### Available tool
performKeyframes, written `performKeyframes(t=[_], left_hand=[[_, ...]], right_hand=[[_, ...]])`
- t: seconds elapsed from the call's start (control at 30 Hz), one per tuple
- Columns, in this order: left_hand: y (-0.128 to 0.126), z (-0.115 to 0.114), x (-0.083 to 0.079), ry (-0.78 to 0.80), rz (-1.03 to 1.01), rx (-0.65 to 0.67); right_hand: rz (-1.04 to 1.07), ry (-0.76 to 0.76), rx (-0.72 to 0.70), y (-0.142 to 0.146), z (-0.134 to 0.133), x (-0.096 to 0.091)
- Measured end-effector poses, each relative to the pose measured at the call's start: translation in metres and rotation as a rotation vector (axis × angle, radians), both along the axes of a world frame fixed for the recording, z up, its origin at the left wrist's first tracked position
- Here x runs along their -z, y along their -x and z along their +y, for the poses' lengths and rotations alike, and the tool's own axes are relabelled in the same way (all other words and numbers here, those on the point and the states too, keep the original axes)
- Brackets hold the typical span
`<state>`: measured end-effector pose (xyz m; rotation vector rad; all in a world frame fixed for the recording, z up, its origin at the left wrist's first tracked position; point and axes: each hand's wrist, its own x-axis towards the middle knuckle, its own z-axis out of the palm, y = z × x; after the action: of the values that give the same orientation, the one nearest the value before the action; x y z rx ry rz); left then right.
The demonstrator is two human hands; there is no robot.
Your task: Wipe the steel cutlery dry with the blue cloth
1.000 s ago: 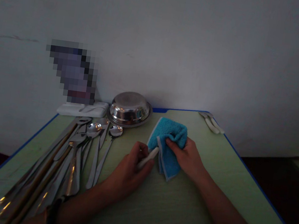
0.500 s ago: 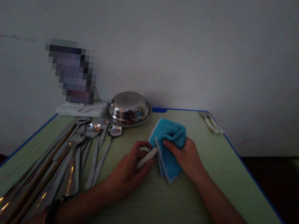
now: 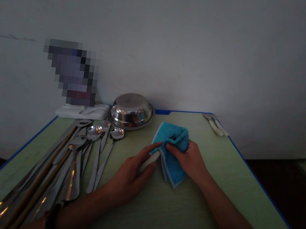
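Observation:
My left hand (image 3: pixel 134 170) is wrapped round the pale handle of a white-handled utensil (image 3: pixel 150 161), its index finger stretched to the cloth's edge. The utensil's far end is hidden inside a folded blue cloth (image 3: pixel 174 136) with a light border, so its kind does not show. From the right, my right hand (image 3: pixel 190 160) pinches this cloth, thumb on top, around the hidden end. Both hands are just above the middle of the table (image 3: pixel 184 216).
Many metal utensils lie at the left, among them a spoon (image 3: pixel 117 134) and a slotted turner (image 3: pixel 77 142). An upturned steel bowl (image 3: pixel 131 109) stands at the back, beside a white case (image 3: pixel 82 111) and a blurred upright object (image 3: pixel 70 73). Two white-handled utensils (image 3: pixel 215 125) lie back right.
My left index finger has straightened from a curl and now reaches to the cloth. Both hands keep their hold in nearly the same place. The view has shifted slightly.

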<state>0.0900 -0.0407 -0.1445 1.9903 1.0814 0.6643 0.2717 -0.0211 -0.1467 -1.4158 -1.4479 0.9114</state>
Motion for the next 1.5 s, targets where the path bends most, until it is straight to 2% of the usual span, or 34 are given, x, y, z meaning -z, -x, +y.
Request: performKeyframes(t=[0.4, 0.63, 0.8, 1.0, 1.23, 1.4, 1.5], left_hand=[[-0.0015, -0.0005, -0.0005, 0.031, -0.037, -0.019], [-0.0016, -0.0016, -0.0006, 0.135, -0.089, 0.001], [-0.0016, -0.0011, -0.0025, 0.163, -0.088, 0.003], [-0.0025, -0.0015, -0.0041, 0.161, -0.110, 0.009], [-0.0024, -0.0006, -0.0037, 0.150, -0.099, 0.009], [-0.0022, -0.0007, -0.0019, 0.154, -0.100, 0.017], [-0.0022, -0.0013, -0.0017, 0.147, -0.122, 0.011]], right_hand=[[-0.008, 0.007, -0.017, 0.0000, -0.0010, 0.0029], [-0.055, -0.011, 0.012, -0.0004, -0.0013, 0.0018], [-0.013, 0.014, 0.001, -0.0002, -0.0016, -0.0007], [0.010, 0.044, 0.002, 0.0001, -0.0019, -0.0012], [-0.002, -0.025, -0.016, 0.0010, -0.0014, 0.0027], [0.020, -0.007, 0.035, 0.0028, -0.0012, 0.0042], [-0.005, -0.023, 0.002, 0.0015, -0.0006, 0.0049]])
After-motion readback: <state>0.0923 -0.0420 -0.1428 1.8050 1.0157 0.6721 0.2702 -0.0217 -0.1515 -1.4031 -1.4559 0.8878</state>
